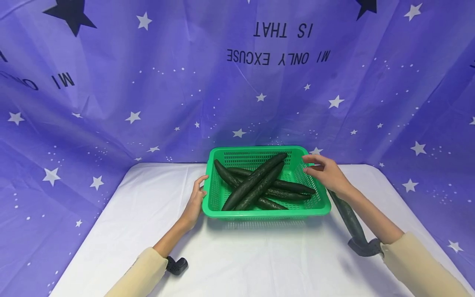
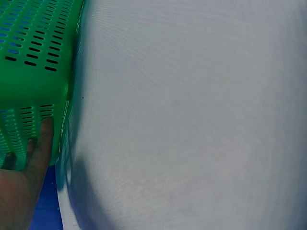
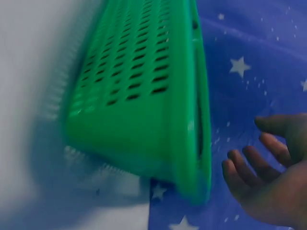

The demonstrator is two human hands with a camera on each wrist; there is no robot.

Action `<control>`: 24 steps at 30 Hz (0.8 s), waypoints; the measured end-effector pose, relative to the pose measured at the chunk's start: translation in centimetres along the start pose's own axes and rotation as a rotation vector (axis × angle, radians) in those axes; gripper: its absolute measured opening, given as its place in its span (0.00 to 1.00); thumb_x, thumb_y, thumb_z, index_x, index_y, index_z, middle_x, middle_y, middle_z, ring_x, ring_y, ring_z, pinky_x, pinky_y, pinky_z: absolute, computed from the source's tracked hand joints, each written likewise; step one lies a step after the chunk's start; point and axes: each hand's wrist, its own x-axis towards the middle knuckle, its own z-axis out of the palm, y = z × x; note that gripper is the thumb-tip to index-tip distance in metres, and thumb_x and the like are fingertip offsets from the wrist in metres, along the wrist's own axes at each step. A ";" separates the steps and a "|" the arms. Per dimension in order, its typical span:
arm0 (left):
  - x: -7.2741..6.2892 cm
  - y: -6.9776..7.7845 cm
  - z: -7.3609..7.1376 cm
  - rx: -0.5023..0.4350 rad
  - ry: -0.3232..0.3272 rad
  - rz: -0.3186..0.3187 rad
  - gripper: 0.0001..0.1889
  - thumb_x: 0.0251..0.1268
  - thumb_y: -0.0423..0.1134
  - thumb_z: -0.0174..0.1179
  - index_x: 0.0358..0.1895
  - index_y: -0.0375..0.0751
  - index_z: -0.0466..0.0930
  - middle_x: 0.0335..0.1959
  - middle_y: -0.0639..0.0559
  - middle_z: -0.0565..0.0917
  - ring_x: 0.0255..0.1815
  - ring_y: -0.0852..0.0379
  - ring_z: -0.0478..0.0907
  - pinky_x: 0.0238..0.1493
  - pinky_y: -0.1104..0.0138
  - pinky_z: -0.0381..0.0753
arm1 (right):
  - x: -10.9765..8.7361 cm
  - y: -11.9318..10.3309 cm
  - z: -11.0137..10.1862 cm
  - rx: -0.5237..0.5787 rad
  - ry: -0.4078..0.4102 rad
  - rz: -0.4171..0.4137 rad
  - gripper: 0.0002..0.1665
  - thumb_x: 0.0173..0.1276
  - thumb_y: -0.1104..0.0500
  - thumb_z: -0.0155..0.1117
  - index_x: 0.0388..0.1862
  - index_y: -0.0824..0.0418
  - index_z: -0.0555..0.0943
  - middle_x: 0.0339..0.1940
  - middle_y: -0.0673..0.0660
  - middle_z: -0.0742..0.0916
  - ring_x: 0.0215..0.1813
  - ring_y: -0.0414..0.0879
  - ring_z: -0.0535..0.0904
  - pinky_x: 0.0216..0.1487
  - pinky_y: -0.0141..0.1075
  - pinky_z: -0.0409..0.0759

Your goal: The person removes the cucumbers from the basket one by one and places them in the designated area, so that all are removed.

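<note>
A green plastic basket [image 1: 265, 213] with slotted walls stands toward the back of the table, with several long dark green cucumbers [image 1: 256, 181] lying crossed inside. My left hand [image 1: 193, 206] is at its left side, and in the left wrist view the fairly straight fingers [image 2: 45, 139] rest against the slotted wall. Over the right rim hovers my right hand [image 1: 328, 173], fingers loosely bent and holding nothing; the right wrist view shows this hand [image 3: 273, 177] apart from the basket. Another cucumber [image 1: 349, 218] lies outside the basket on the right, partly hidden by my right forearm.
A white cloth [image 1: 259, 260] covers the table. Behind and at both sides hangs a purple curtain [image 1: 208, 95] with stars and lettering, close to the basket's back edge. A black wrist mount [image 1: 177, 266] sticks out from the left sleeve, another [image 1: 365, 247] from the right.
</note>
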 end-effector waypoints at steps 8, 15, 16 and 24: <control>0.0 0.0 0.0 -0.012 -0.002 -0.011 0.29 0.73 0.40 0.32 0.76 0.56 0.50 0.61 0.37 0.67 0.47 0.44 0.73 0.43 0.57 0.79 | 3.4 -2.1 2.0 0.120 -0.204 -0.119 0.27 0.72 0.63 0.63 0.68 0.67 0.73 0.68 0.68 0.75 0.65 0.63 0.73 0.57 0.41 0.78; -0.1 0.3 0.1 -0.020 -0.003 -0.007 0.29 0.72 0.39 0.32 0.76 0.55 0.50 0.61 0.35 0.67 0.47 0.42 0.74 0.43 0.58 0.80 | 6.1 -2.7 3.2 0.176 -0.373 -0.100 0.24 0.72 0.66 0.62 0.66 0.67 0.75 0.65 0.71 0.76 0.66 0.66 0.72 0.61 0.50 0.75; -0.1 0.3 0.1 -0.021 -0.003 -0.006 0.29 0.72 0.39 0.33 0.76 0.55 0.50 0.61 0.35 0.67 0.47 0.42 0.74 0.43 0.58 0.80 | 6.5 -2.7 3.2 0.168 -0.391 -0.089 0.25 0.71 0.66 0.62 0.66 0.67 0.75 0.65 0.71 0.76 0.66 0.65 0.72 0.61 0.52 0.74; -0.1 0.3 0.1 -0.007 0.007 0.002 0.29 0.73 0.40 0.32 0.76 0.54 0.50 0.62 0.34 0.68 0.48 0.41 0.75 0.44 0.58 0.79 | 9.5 -2.9 3.7 0.099 -0.505 -0.025 0.28 0.71 0.66 0.62 0.70 0.65 0.72 0.68 0.65 0.76 0.69 0.61 0.70 0.65 0.50 0.70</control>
